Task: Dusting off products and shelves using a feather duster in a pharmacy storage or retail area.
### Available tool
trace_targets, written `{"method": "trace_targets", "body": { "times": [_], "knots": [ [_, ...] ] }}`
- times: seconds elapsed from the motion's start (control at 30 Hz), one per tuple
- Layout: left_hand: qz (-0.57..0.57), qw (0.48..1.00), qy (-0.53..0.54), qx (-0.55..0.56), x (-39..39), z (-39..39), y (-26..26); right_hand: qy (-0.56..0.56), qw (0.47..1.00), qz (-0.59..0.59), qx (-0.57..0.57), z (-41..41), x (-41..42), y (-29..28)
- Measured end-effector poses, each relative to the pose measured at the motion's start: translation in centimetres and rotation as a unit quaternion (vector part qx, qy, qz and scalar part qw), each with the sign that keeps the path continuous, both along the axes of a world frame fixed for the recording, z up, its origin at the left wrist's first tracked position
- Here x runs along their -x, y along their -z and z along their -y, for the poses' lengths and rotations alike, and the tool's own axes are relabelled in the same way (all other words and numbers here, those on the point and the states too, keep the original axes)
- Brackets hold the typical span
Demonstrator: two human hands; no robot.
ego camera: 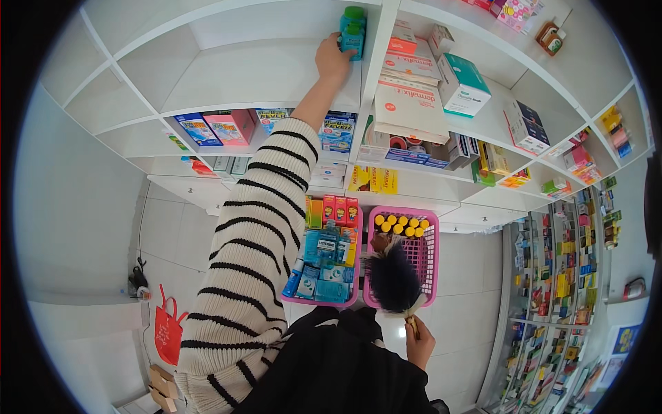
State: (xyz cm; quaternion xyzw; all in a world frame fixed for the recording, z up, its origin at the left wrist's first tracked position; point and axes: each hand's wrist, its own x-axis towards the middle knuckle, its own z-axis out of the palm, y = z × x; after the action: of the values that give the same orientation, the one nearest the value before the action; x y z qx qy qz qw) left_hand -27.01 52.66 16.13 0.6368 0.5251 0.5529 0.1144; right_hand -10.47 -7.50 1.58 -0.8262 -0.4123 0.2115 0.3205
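Note:
My left hand (334, 59) reaches into the upper shelf compartment, its fingers around a teal bottle with a green cap (353, 44). Another green cap shows right behind that bottle, against the compartment's right wall. Down at the right, my right hand (420, 342) grips the handle of a feather duster (394, 277). The duster's dark feathers hang over a pink plastic basket (435, 248) with several yellow-capped bottles (401, 225) at its far end. Beside it, a second pink basket (358, 283) holds mouthwash bottles (327, 246) and small boxes (332, 291).
White shelving (380, 67) spans the far side, with dressing boxes (411, 106), a needle box (464, 85) and fever patch boxes (337, 132). Drawers (478, 217) lie below. A glass display case (548, 274) stands at the right; a red bag (168, 331) is on the left.

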Motion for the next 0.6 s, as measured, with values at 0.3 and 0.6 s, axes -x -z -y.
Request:
{"method": "trace_targets", "body": {
  "times": [0.3,0.6],
  "knots": [
    [-0.128,0.989,0.039,0.066,1.0,0.5,-0.5,0.009,0.999,0.053,0.008,0.2,-3.2,-0.1],
    [0.156,0.984,0.072,-0.056,-3.5,30.0,9.4,0.230,0.963,-0.136,-0.042,2.6,-13.4,1.2]
  ]
}}
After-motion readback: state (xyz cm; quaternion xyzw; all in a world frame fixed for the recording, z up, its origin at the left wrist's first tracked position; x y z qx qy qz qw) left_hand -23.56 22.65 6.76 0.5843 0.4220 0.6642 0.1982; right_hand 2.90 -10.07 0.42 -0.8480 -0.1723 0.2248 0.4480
